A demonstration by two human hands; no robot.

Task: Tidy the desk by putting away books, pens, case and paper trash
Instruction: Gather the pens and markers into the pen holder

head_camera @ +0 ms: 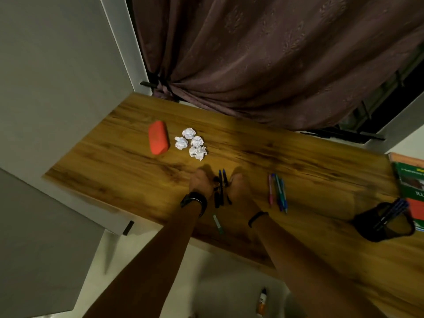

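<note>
While both hands close in from either side, the dark pens (220, 190) sit bunched between them near the front edge of the worktop (298, 161) — looks like a two-sided scoop to gather the bundle in one go. Left hand (200, 182) is curled against the pens' left side, right hand (239, 184) against the right; fingers are blurred and partly hidden, so can't tell whether either has actually gripped a pen or is only pressing in.

One grey-green pen (218, 224) lies apart, nearer the front edge between the forearms — outside the scoop, needs its own pick.

Coloured pens (277, 192) lie side by side just right of the right hand, untouched. Black mesh pen holder (383, 224) at far right already holds a few dark pens, so that's the likely drop point. Books (410, 180) are stacked beside it at the worktop's right end.

Red case (158, 140) and four crumpled paper balls (191, 143) sit at the back left, close together, not yet dealt with.
</note>
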